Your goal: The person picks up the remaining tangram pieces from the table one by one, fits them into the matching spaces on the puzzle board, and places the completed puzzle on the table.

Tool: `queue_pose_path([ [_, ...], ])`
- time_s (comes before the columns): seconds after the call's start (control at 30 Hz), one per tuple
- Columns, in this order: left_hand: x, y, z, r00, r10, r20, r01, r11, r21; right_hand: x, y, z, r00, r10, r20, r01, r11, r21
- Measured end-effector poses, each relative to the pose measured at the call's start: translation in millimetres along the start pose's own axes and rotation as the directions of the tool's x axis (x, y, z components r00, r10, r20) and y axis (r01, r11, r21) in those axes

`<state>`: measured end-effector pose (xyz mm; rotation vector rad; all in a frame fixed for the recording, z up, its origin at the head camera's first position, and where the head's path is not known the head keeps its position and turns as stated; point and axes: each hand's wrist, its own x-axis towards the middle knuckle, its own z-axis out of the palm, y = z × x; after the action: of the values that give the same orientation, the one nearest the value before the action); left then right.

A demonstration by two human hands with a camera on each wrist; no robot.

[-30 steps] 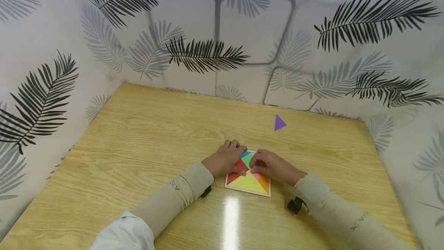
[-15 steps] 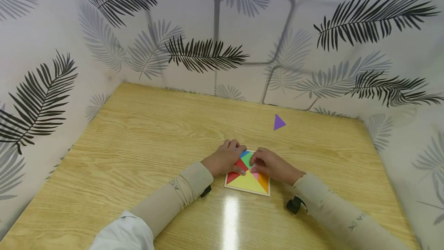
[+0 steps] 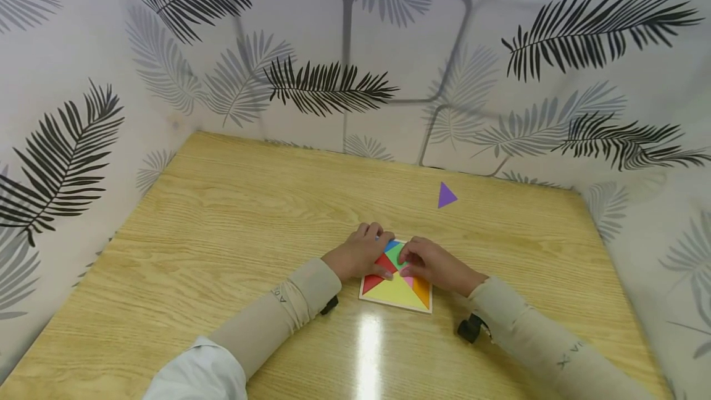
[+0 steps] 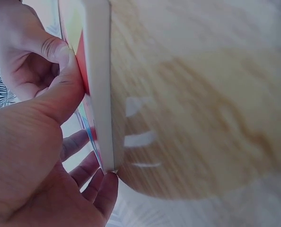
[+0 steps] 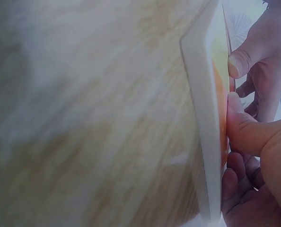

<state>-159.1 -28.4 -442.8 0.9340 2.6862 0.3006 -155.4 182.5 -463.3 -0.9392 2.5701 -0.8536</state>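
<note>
A square tangram board (image 3: 395, 309) with a pale rim lies flat on the table, its coloured pieces set inside. My left hand (image 3: 361, 256) grips its left side, thumb over the red piece (image 3: 386, 262) and fingers at the far edge; the left wrist view shows fingertips against the rim's corner. From the right, my right hand (image 3: 439, 268) reaches over the board with bent fingers. Its thumb is at the pink piece (image 3: 410, 281) and its index finger at the green piece (image 3: 394, 254); I cannot tell whether it pinches one. Yellow (image 3: 391, 292) and orange (image 3: 423, 292) pieces show nearer me.
A loose purple triangle (image 3: 447, 195) lies on the wooden table (image 3: 250, 215) beyond the board, to the right. Walls with a leaf pattern (image 3: 333, 88) stand along the table's back and sides. Both wrists carry small black cameras (image 3: 469, 328).
</note>
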Motion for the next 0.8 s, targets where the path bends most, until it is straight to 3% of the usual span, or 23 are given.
queue_pose_path([
  [0.43,-0.1,-1.1,0.6,1.0,-0.004,0.003,0.004,1.0,-0.031,2.0,-6.3,-16.9,1.0,0.013,0.019,-0.014,1.0,0.022],
  [0.63,-0.4,0.0,-0.9,1.0,-0.018,0.012,0.018,0.999,-0.026,4.9,4.1,-39.5,0.989,0.106,-0.098,-0.102,0.994,0.051],
  [0.8,-0.7,0.1,-0.5,1.0,-0.019,0.016,0.02,0.999,-0.033,6.7,22.5,-56.2,0.946,0.23,-0.229,-0.23,0.973,0.029],
])
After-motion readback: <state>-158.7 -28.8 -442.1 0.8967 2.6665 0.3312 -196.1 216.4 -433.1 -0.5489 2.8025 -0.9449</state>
